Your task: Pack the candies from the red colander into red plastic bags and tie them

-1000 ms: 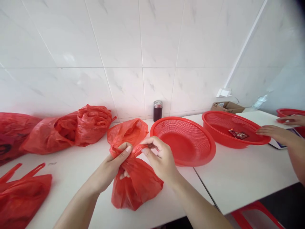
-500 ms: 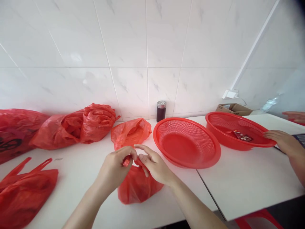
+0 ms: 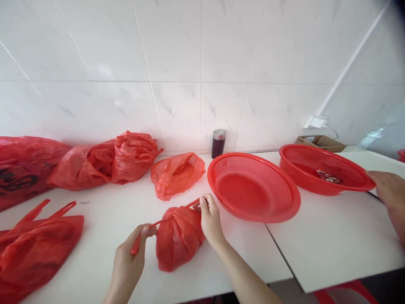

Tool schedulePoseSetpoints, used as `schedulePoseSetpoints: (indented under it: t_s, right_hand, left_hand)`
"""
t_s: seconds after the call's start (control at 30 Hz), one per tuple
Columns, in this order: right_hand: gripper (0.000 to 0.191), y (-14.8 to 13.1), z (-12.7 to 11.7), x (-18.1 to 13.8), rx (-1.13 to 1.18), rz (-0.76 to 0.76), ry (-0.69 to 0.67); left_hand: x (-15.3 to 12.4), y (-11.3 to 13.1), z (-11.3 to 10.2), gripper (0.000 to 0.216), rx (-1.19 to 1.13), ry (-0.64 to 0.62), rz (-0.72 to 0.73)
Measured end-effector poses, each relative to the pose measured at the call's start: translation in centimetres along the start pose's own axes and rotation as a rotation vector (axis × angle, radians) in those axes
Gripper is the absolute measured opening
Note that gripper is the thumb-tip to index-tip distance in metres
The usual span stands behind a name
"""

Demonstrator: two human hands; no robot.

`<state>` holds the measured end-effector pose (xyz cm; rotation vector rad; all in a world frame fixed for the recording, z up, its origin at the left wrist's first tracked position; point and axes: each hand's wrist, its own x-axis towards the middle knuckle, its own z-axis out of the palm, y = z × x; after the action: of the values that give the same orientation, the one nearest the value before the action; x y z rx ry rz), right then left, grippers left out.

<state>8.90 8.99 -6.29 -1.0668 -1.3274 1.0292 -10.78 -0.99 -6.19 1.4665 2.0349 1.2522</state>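
A full red plastic bag (image 3: 180, 240) sits on the white table in front of me, its top gathered and drawn tight. My left hand (image 3: 133, 251) is closed on one of its handles, which stretches out to the left, with the handle's end poking out below the fingers. On the other side my right hand (image 3: 209, 217) pinches the second handle near the top of the bag. What is inside the bag cannot be seen. Just behind it lies a crumpled, open red bag (image 3: 177, 173), touched by neither hand.
A red perforated basin (image 3: 249, 192) stands right of my hands. Beyond it is another red basin (image 3: 291, 173) with small packets (image 3: 329, 176) inside, another person's hand (image 3: 387, 188) at its rim. A dark flask (image 3: 218, 145) stands by the wall. Several red bags (image 3: 134, 158) line the left.
My hands, close together over the bag's top before, have moved apart, pulling the handles left and right. The bag's neck is now tight.
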Motion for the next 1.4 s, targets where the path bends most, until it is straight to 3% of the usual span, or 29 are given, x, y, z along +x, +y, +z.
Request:
schedulePoseSetpoints:
  t_s: [0.17,0.3,0.53,0.9,1.17,1.4]
  right_hand:
    - [0.025,4.2,1.3,0.9,-0.141,0.09,0.079]
    - [0.025,4.1,2.0,1.3,-0.337,0.091,0.064]
    - [0.02,2.7,2.8,2.8,-0.717,0.016,-0.131]
    - [0.02,5.3,2.3,6.3,-1.04,0.033,-0.185]
    - [0.022,6.1,2.3,6.9,-1.128,0.015,-0.171]
    - [0.023,6.7,1.8,6.6,-1.113,0.001,-0.153]
  left_hand:
    - [-2.8,-2.6,1.1,0.045,-0.088,0.204,-0.231]
    - [-1.9,-1.3,3.0,0.046,-0.172,0.304,-0.188]
    - [2.5,0.8,4.2,0.034,0.131,0.047,-0.088]
    - [7.9,-2.7,5.2,0.036,0.359,-0.161,-0.067]
    - [8.8,-3.2,5.8,0.031,0.592,-0.201,-0.078]
    - [7.1,-3.6,4.9,0.029,0.62,-0.187,-0.107]
